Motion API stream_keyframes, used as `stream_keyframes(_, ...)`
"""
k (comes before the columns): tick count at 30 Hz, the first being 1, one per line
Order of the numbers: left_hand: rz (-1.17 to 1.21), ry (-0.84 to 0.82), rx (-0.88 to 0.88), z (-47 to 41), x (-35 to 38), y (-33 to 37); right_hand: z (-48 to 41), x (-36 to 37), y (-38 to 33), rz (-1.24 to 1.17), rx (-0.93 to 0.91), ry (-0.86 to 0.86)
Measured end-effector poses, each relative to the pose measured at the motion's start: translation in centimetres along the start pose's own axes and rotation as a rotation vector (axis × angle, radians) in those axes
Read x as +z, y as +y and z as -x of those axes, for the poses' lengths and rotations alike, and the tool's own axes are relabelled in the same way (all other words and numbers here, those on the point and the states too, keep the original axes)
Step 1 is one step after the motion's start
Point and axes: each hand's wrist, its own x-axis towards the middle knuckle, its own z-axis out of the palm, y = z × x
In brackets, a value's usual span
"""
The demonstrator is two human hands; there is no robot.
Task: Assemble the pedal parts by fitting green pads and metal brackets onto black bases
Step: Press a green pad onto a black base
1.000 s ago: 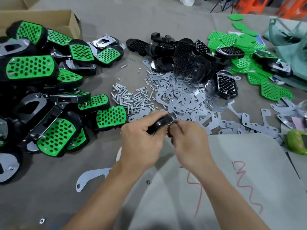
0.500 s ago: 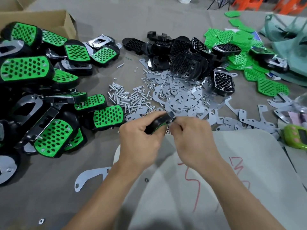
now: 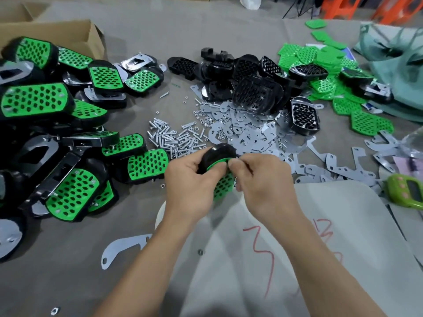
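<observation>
In the middle of the table both my hands hold one pedal (image 3: 223, 173), a black base with a green perforated pad facing me. My left hand (image 3: 190, 179) grips its black left edge with curled fingers. My right hand (image 3: 261, 179) pinches the pad's top right edge between thumb and fingers. Bare black bases (image 3: 254, 88) are heaped at the back centre. Loose green pads (image 3: 325, 65) lie at the back right. Flat metal brackets (image 3: 247, 131) spread just beyond my hands.
Several finished green-and-black pedals (image 3: 57, 133) pile up along the left. Screws (image 3: 174, 138) lie left of the brackets. A cardboard box (image 3: 68, 35) sits back left, a lone bracket (image 3: 123, 248) near my left forearm, a green device (image 3: 407, 193) at the right edge.
The pedal has been turned in my hands so that its green pad now faces me; before, mostly its black edge showed. Both hands stayed in the same place.
</observation>
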Motion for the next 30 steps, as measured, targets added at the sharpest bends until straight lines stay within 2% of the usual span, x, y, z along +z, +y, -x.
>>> stream_keyframes(3, 0.049, 0.056, -0.108, 0.3, 0.2, -0.5, 0.4, 0.2, -0.5, 0.019, -0.051, 0.096)
stream_keyframes(5, 0.021, 0.077, -0.116, 0.4, 0.3, -0.7, 0.5, 0.7, -0.2, 0.060, -0.105, 0.124)
stream_keyframes(10, -0.053, 0.124, -0.108, 0.9, 0.7, -0.5, 1.8, 1.7, -0.1, 0.187, -0.307, 0.329)
stream_keyframes(12, -0.082, 0.137, -0.095, 1.2, 0.8, -0.6, 1.5, 1.8, 0.0, 0.118, -0.236, 0.294)
stream_keyframes(15, 0.053, 0.079, -0.111, 1.2, 0.5, -0.7, 0.5, 1.6, 0.8, -0.324, 0.070, 0.128)
stream_keyframes(18, 0.186, 0.016, -0.129, 1.1, -0.1, -0.8, 0.1, 1.2, 1.5, -0.602, 0.137, 0.011)
stream_keyframes(20, 0.303, -0.008, -0.176, 1.2, -0.3, -0.9, -0.1, 1.2, 2.2, -0.626, 0.168, 0.005)
stream_keyframes(22, 0.414, -0.031, -0.259, 1.3, -0.4, -0.9, -0.4, 1.5, 2.9, -0.627, 0.134, -0.089)
stream_keyframes(24, 0.437, -0.059, -0.291, 1.4, -0.2, -0.9, -0.2, 2.1, 3.1, -0.708, 0.070, -0.249)
stream_keyframes(25, 0.427, -0.062, -0.282, 1.4, -0.2, -0.9, -0.1, 2.4, 3.1, -0.729, 0.048, -0.276)
stream_keyframes(30, 0.352, -0.065, -0.150, 1.2, -0.9, -0.6, 0.4, 3.5, 3.5, -0.841, -0.013, -0.224)
